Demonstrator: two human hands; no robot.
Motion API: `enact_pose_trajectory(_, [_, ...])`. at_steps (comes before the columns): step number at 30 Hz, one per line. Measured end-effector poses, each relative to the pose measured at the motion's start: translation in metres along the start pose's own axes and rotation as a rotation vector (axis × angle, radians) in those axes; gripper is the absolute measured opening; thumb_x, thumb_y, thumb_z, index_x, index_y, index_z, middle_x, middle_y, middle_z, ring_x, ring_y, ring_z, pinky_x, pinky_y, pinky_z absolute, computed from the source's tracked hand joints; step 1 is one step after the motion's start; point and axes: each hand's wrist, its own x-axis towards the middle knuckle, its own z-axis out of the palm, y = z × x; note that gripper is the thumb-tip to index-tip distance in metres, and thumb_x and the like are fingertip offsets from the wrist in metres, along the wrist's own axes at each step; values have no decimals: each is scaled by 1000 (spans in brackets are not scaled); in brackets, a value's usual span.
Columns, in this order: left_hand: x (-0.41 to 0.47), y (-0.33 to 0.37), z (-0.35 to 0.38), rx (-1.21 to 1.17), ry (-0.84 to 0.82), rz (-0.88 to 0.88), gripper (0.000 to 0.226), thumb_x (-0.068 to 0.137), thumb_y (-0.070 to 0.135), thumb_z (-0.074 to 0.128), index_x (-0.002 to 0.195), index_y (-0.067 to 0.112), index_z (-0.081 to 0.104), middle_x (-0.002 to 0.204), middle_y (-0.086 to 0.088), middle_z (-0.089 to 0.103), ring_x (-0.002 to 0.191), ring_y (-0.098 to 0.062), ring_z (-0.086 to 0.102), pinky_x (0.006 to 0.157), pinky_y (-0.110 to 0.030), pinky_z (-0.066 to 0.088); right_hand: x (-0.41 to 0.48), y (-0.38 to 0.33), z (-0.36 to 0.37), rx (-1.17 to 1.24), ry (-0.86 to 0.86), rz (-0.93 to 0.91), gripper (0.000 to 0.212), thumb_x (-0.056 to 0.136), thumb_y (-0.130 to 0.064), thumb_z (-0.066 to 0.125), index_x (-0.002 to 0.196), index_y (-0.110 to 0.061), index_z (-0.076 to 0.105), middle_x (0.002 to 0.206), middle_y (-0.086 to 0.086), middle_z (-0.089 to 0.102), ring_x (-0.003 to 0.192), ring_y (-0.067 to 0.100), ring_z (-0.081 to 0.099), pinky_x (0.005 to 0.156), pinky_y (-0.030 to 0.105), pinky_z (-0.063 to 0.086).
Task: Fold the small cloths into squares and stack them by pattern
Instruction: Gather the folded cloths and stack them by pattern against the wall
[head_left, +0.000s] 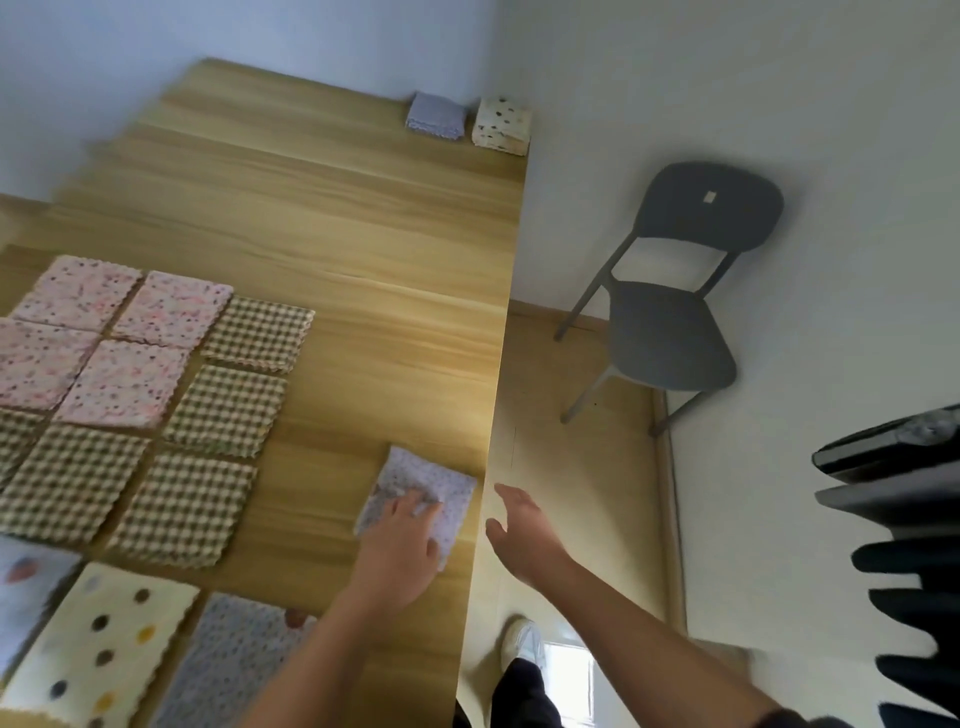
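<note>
- Table (363, 234): unfolded cloths fill lower left; two finished stacks sit top centre.
- Lilac cloth (447, 483), lower centre near the edge: left hand (400, 551) presses it flat, fingers spread.
- Right hand (524, 535): open, empty, off the edge; should align corners before creasing.

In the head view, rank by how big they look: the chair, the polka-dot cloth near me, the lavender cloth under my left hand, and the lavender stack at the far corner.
1. chair
2. polka-dot cloth, enlarged by nearness
3. lavender cloth
4. lavender stack, shrunk by distance
</note>
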Motion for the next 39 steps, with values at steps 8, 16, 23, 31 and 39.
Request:
enact_pose_trajectory(8, [-11, -11, -2, -133, 55, -160, 44, 94, 16, 43, 138, 20, 48, 146, -1, 36, 132, -19, 33, 104, -34, 38, -5, 8, 24, 870, -55, 444, 58, 91, -16, 58, 144, -10, 36, 110, 6, 62, 89, 16, 62, 65, 28, 47])
enact_pose_trajectory(16, [-35, -11, 6, -260, 23, -108, 39, 95, 13, 45, 132, 20, 54, 142, 1, 44, 129, -16, 38, 105, -31, 36, -12, 7, 33, 1165, 22, 522, 20, 90, -8, 61, 110, -3, 63, 104, 11, 66, 90, 23, 64, 74, 36, 56])
enact_pose_trajectory(23, [-84, -32, -2, -14, 253, -685, 42, 90, 25, 49, 131, 16, 47, 144, -10, 36, 131, -28, 32, 99, -48, 37, -25, 9, 30, 1272, 41, 460, 4, 94, -10, 56, 97, -11, 57, 108, 11, 65, 98, 27, 64, 93, 46, 53])
enact_pose_trajectory(31, [-86, -15, 15, -202, 183, -561, 43, 90, 20, 50, 132, 14, 43, 143, -9, 34, 129, -27, 31, 99, -46, 37, -38, 15, 37, 1253, 6, 412, 12, 94, -12, 56, 105, -11, 60, 112, 11, 66, 102, 28, 65, 94, 47, 53])
enact_pose_trajectory(39, [-75, -12, 0, -334, 420, -426, 33, 89, 7, 54, 121, 11, 55, 132, -6, 45, 122, -24, 43, 92, -37, 41, -43, 28, 29, 1269, 53, 426, 16, 95, -9, 52, 110, -9, 58, 112, 12, 65, 103, 28, 63, 95, 47, 52])
